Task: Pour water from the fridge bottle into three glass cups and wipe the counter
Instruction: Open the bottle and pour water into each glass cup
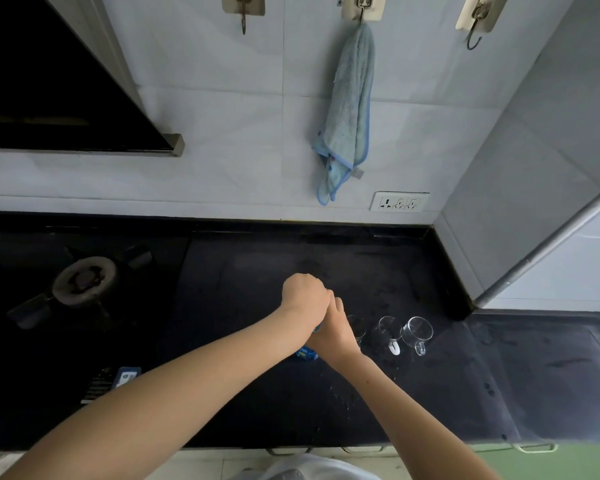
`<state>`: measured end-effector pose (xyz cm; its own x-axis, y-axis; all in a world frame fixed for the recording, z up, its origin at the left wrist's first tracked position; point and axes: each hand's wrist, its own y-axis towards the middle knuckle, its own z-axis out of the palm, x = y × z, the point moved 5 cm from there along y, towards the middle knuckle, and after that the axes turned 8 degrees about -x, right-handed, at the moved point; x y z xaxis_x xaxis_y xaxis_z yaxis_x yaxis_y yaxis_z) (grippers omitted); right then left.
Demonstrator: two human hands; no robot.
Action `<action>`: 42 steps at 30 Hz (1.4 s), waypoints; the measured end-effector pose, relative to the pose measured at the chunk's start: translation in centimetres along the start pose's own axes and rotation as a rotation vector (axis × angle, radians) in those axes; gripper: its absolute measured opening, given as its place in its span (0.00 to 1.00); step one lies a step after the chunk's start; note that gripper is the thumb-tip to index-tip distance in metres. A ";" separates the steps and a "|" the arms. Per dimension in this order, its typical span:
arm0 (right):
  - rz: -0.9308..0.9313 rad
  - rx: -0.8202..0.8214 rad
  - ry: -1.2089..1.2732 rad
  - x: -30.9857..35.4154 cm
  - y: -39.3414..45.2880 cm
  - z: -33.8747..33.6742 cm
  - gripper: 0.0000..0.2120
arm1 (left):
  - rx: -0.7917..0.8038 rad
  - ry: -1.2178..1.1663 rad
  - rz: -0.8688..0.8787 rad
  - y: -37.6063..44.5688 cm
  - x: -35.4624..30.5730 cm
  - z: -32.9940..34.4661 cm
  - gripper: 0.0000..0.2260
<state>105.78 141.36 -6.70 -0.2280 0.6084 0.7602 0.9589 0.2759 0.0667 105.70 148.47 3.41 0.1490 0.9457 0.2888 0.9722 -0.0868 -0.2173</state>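
Both my hands meet over the middle of the black counter [257, 393]. My left hand [305, 294] is a closed fist on top, apparently over the cap of the water bottle [307, 353]. My right hand [336, 332] wraps the bottle's body just below; only a strip of blue label shows under my hands. Three clear glass cups stand in a row to the right: the nearest cup [357, 327] beside my right hand, a middle cup [388, 332], and a far cup [418, 332] with its handle towards me. A light blue cloth [350, 116] hangs from a wall hook.
A gas burner [84, 280] sits on the hob at the left. A small blue-and-white packet [127, 375] lies near the front left. A wall socket [399, 201] sits below the cloth. A wall corner [461, 271] juts in at the right. Droplets speckle the counter.
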 end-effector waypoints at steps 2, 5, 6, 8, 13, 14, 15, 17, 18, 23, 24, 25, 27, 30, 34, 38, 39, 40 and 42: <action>0.023 -0.008 0.001 -0.1 -0.2 -0.2 0.38 | 0.022 0.057 0.047 0.2 -0.2 -0.9 0.14; 0.042 -0.015 0.015 -0.3 -0.5 -0.3 0.37 | -0.070 -0.105 -0.009 0.3 2.1 -2.0 0.28; 0.051 -0.011 0.029 -0.4 -0.5 -0.3 0.38 | -0.131 -0.235 0.013 0.3 2.9 -1.8 0.28; 0.048 -0.018 0.026 -0.4 -0.5 -0.3 0.38 | -0.145 -0.531 0.199 -0.4 3.8 -1.7 0.20; 0.046 -0.032 0.010 -0.4 -0.4 -0.1 0.39 | -0.150 -0.650 0.262 -0.6 4.4 -1.0 0.08; 0.049 -0.031 0.017 -0.4 -0.4 -0.1 0.38 | -0.165 -0.607 0.215 -0.5 4.3 -0.8 0.07; 0.051 -0.031 0.018 -0.5 -0.4 -0.1 0.38 | -0.177 -0.536 0.170 -0.4 4.2 -0.6 0.12; 0.056 -0.030 0.024 -0.6 -0.4 0.0 0.38 | -0.231 -0.368 0.111 -0.2 4.1 -0.6 0.22; 0.061 -0.031 0.031 -0.6 -0.4 0.0 0.38 | -0.255 -0.324 0.090 -0.2 4.2 -0.8 0.25; 0.038 -0.043 0.004 -0.4 -0.4 -0.2 0.39 | -0.163 -0.713 0.345 -1.0 4.1 -1.4 0.18; 0.040 -0.047 0.005 -0.4 -0.4 -0.2 0.39 | -0.144 -0.728 0.365 -1.1 4.0 -1.3 0.16; 0.043 -0.048 0.007 -0.4 -0.5 -0.2 0.38 | -0.154 -0.715 0.349 -1.0 3.9 -1.3 0.14; 0.038 -0.044 0.012 -0.3 -0.5 -0.3 0.37 | -0.189 -0.641 0.274 -0.7 3.7 -1.1 0.09; 0.039 -0.026 0.028 -0.3 -0.5 -0.3 0.37 | -0.193 -0.493 0.161 -0.1 3.6 -0.5 0.17; 0.047 -0.027 0.030 0.0 -0.6 -0.5 0.38 | -0.167 -0.596 0.197 -0.4 4.2 -1.0 0.20; 0.049 -0.037 0.021 0.1 -0.6 -0.6 0.38 | -0.129 -0.686 0.363 -0.9 4.4 -1.2 0.17; 0.049 -0.038 0.015 0.0 -0.6 -0.5 0.38 | -0.155 -0.680 0.342 -0.8 4.4 -1.1 0.14; 0.047 -0.038 0.015 0.0 -0.6 -0.5 0.38 | -0.186 -0.676 0.306 -0.7 4.5 -0.9 0.12; 0.044 -0.037 0.025 0.1 -0.6 -0.5 0.38 | -0.240 -0.686 0.226 -0.5 4.5 -0.4 0.09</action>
<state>105.24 140.88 -6.37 -0.1818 0.6005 0.7787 0.9736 0.2212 0.0568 105.95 152.67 5.25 0.2802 0.8727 -0.3999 0.9555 -0.2935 0.0290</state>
